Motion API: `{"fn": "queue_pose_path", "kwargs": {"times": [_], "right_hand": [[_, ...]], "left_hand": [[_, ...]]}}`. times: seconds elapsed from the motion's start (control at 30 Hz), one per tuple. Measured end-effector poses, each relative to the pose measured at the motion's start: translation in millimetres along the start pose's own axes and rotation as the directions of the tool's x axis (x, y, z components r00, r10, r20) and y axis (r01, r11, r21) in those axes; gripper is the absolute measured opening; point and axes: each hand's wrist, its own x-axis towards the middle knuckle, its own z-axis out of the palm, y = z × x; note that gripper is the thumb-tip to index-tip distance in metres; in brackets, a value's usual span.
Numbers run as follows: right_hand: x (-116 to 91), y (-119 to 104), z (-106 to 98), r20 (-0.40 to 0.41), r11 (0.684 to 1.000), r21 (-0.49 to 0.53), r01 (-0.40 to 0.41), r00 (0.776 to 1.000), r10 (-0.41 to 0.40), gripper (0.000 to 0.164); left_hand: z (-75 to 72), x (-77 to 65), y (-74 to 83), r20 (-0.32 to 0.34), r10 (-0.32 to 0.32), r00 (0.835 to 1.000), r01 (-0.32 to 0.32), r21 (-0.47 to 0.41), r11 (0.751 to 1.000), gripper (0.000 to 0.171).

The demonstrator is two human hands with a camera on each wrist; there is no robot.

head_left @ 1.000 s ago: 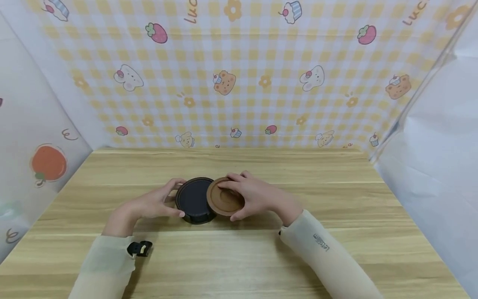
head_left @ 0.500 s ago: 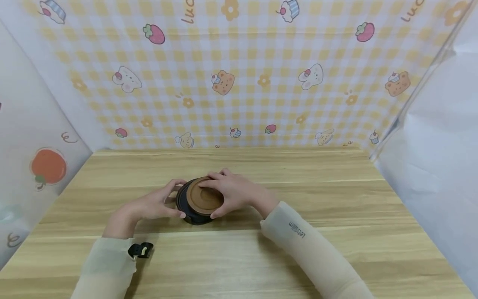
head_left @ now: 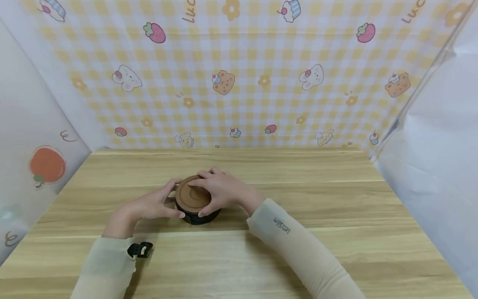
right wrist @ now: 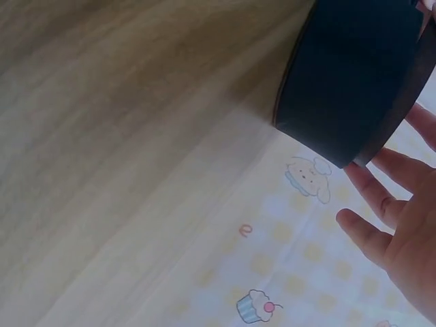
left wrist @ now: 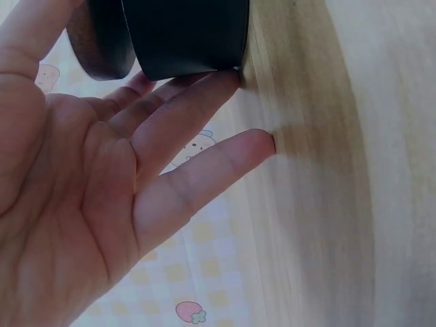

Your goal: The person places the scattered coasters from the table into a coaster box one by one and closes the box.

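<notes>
A round brown wooden coaster [head_left: 186,198] lies over the top of a round black coaster holder [head_left: 198,218]. My right hand [head_left: 220,189] grips the coaster across its top, thumb at the near edge and fingers at the far edge. In the left wrist view the coaster [left wrist: 102,44] sits tilted against the opening of the holder [left wrist: 194,34]. Thumb and fingers of my left hand [head_left: 154,203] span the holder's left side, fingertips at its wall. The right wrist view shows the holder's dark side [right wrist: 347,82] and the fingers of my right hand [right wrist: 409,231] under the coaster's rim.
The holder stands on a light wood-grain table [head_left: 239,261]. Behind it hangs a yellow checked cloth [head_left: 246,108] with cartoon prints. White sheets close off the left and right sides. A black strap with a buckle [head_left: 140,250] sits at the left sleeve's cuff.
My right hand has carried the coaster leftward, from beside the holder's right edge to over its top. The left hand and the holder have stayed in place.
</notes>
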Motion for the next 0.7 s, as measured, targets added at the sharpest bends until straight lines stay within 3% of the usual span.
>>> {"fn": "queue_pose_path", "kwargs": {"times": [0.7], "right_hand": [[-7.1,6.1,8.5,0.040,0.999,0.053,-0.002,0.999,0.000,0.087]], "left_hand": [[0.4,-1.0,2.4,0.012,-0.035,0.999,0.035,0.011,0.999,0.083]]}}
